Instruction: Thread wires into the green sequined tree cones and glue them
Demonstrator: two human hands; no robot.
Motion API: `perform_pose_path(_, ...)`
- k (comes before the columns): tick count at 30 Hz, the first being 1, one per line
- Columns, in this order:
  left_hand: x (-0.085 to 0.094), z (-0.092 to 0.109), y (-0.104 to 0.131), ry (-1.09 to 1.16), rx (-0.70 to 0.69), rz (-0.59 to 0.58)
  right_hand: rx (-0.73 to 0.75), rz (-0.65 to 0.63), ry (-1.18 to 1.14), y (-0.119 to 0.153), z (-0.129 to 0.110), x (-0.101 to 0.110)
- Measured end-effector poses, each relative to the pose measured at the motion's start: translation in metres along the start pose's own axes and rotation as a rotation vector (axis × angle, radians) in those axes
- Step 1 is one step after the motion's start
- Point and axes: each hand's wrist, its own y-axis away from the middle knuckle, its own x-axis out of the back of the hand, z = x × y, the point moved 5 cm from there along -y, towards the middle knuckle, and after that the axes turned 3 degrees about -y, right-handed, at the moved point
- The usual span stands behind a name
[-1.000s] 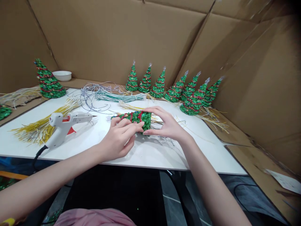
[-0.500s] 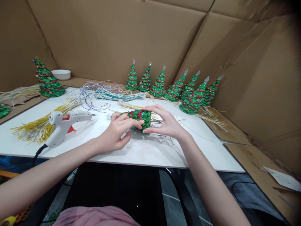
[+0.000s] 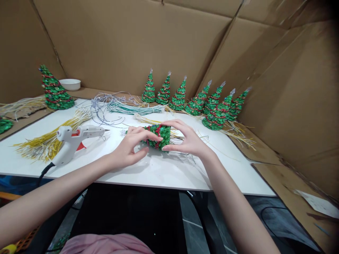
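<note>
and there it is: the left hand (image 3: 128,149) has eased leftward and opened out, baring more of the small, glittery green, cone-shaped tree (image 3: 165,134) and its bumpy red garland (image 3: 158,129). the right hand (image 3: 192,139) hasn't budged, fingers clamped on the far edge of the base, thumb on the near. on the left, thumb and index finger stand apart, the index laid flat along the tree's side; the curled fingers behind are partly hidden, so i can't say how firmly they press. my read: the right does the steadying now, freeing the left for light touches on the trim.

the tree lies on its side on the flat white board (image 3: 159,176), near its front edge. tip to the left, base to the right, long axis running crosswise, roughly along that edge, with thin loose wires (image 3: 177,138) trailing rightward from the base.
</note>
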Motion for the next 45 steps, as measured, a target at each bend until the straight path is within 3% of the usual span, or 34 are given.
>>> perform_pose_path(6,0.000,-0.011,0.001,0.336,0.096,0.062,0.005,-0.003,0.021,0.000,0.000,0.000)
perform_pose_path(18,-0.005,-0.004,0.003,0.205,0.048,0.032,0.018,0.019,0.022,0.001,0.003,0.000)
perform_pose_path(25,-0.010,-0.010,0.005,0.357,0.130,-0.030,0.018,0.029,0.025,0.001,0.004,-0.001)
perform_pose_path(37,-0.012,-0.021,0.006,0.468,0.139,-0.091,0.032,0.046,0.010,0.001,0.004,-0.001)
perform_pose_path(45,-0.015,-0.026,0.002,0.585,0.121,-0.072,0.051,0.051,0.006,0.001,0.004,-0.002)
